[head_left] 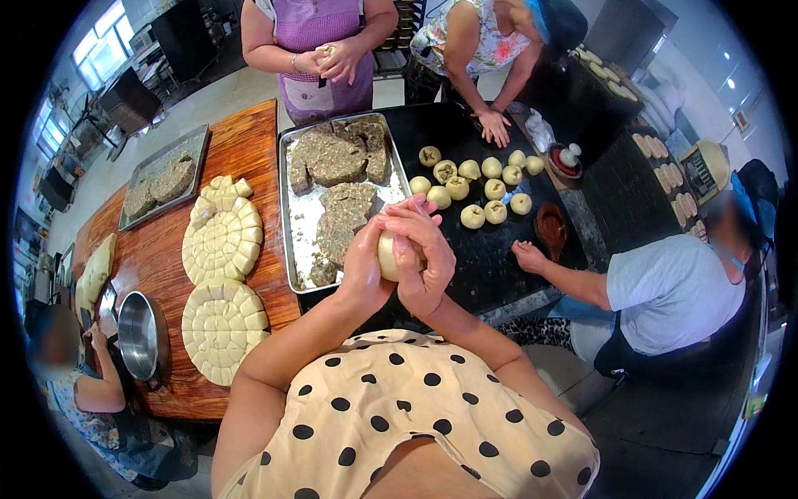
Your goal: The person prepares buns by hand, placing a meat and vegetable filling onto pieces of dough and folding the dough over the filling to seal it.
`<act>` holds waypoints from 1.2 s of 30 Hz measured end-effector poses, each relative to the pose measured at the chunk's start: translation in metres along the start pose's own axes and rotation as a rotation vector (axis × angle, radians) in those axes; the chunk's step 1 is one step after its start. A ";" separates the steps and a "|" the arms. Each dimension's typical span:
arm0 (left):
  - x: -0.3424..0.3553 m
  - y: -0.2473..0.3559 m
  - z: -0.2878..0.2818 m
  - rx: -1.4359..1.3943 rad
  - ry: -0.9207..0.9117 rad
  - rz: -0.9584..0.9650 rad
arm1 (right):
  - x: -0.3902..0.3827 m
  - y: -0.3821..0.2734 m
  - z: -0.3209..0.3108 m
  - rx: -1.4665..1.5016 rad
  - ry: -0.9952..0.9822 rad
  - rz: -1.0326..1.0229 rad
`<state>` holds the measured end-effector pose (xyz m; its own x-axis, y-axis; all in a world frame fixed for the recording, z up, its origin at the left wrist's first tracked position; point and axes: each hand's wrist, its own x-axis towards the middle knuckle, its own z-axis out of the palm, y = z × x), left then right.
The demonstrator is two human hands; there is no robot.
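In front of my chest, over the near edge of the metal tray [301, 241], both my hands are cupped around a pale dough ball [387, 256]. My left hand [362, 264] wraps its left side, and my right hand [428, 259] closes over its top and right. The fingers cover much of the ball. Beneath and beyond my hands, the tray bears chunky brown-green filling [337, 154] in large slabs and a small lump. To the right, several round stuffed dough balls [472, 216] sit on the black tabletop [465, 266], some with filling showing at the top.
On the wooden table [274, 166] lie two rounds of cut dough [220, 328], a smaller filling tray [199, 141] and a steel bowl [141, 337]. A reddish-brown dish [551, 229] stands at right. Co-workers surround the tables; one hand [493, 126] touches the black top.
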<state>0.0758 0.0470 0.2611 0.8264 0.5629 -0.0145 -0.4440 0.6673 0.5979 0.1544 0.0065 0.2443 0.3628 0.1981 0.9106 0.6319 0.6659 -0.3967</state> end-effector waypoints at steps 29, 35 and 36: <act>0.016 -0.001 -0.047 0.074 0.109 -0.441 | 0.017 -0.006 -0.034 -0.166 -0.630 0.052; 0.014 -0.005 -0.027 -0.113 0.044 -0.471 | -0.021 -0.011 -0.051 -0.138 -0.331 0.205; 0.011 -0.007 -0.020 -0.101 0.082 -0.410 | -0.028 -0.012 -0.046 -0.178 -0.195 0.239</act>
<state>0.0808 0.0578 0.2404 0.9130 0.2757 -0.3007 -0.1198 0.8857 0.4485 0.1684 -0.0407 0.2188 0.3883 0.4781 0.7878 0.6603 0.4520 -0.5998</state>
